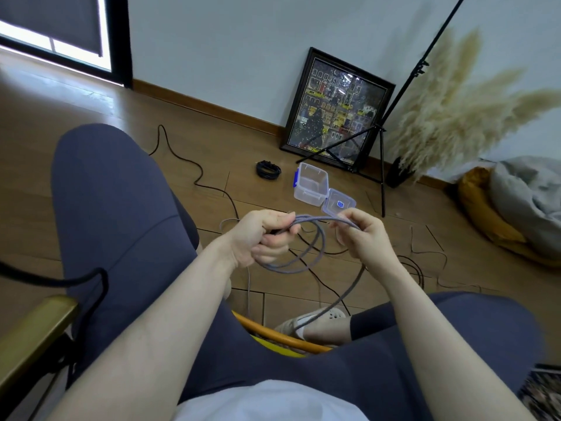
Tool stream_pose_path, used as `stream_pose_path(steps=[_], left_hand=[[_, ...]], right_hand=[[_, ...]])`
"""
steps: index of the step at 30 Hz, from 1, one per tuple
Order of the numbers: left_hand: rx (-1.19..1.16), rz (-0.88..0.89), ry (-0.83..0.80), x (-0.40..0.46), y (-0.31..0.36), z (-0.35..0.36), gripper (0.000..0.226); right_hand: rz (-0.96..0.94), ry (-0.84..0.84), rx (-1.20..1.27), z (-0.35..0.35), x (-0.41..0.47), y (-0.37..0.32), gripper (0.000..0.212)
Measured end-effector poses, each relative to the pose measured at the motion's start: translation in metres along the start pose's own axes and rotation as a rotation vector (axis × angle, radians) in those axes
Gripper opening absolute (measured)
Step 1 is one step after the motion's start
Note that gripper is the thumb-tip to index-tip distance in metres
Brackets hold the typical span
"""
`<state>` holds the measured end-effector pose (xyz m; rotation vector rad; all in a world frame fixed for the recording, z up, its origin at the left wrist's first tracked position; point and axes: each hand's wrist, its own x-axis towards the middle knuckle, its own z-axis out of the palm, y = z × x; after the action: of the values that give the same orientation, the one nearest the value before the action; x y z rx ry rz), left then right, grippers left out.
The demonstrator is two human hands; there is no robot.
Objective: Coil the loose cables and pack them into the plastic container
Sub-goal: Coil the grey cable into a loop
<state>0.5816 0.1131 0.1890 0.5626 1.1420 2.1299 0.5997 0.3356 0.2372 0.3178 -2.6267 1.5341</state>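
Note:
I hold a grey braided cable [315, 247] in loops in front of my knees. My left hand [263, 235] grips the gathered loops at their left side. My right hand [361, 235] pinches the strands at the right. One loose end of the grey cable trails down toward my foot. The clear plastic container [311, 185] with blue clips stands open on the wooden floor beyond my hands, its lid [338, 204] lying beside it. A coiled black cable [268, 170] lies left of the container. A long loose black cable [194, 171] snakes across the floor.
A framed picture [337, 109] leans on the wall behind the container. A black tripod [381, 153] and pampas grass [455, 104] stand to the right, with a grey and yellow cushion [516, 205]. Thin dark cables [425, 262] lie on the floor at right.

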Motion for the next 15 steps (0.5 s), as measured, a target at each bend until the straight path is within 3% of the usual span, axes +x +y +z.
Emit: stream_pose_path(steps=[2, 4, 8, 12, 15], left_hand=[[-0.064, -0.015, -0.059, 0.000, -0.003, 0.002, 0.033], [-0.080, -0.030, -0.025, -0.001, -0.003, 0.001, 0.031], [-0.002, -0.054, 0.113, 0.000, -0.002, 0.000, 0.027], [0.046, -0.091, 0.152, 0.004, -0.004, 0.002, 0.034], [0.106, -0.086, 0.141, 0.003, -0.003, 0.003, 0.033]], right_hand=[[0.078, -0.096, 0.091, 0.000, -0.002, 0.008, 0.010], [0.141, -0.207, 0.136, 0.004, -0.005, 0.016, 0.022], [0.223, -0.182, 0.313, 0.006, -0.008, 0.023, 0.037], [0.198, -0.031, -0.051, 0.011, -0.006, 0.015, 0.045], [0.130, -0.099, -0.126, 0.019, -0.003, 0.008, 0.045]])
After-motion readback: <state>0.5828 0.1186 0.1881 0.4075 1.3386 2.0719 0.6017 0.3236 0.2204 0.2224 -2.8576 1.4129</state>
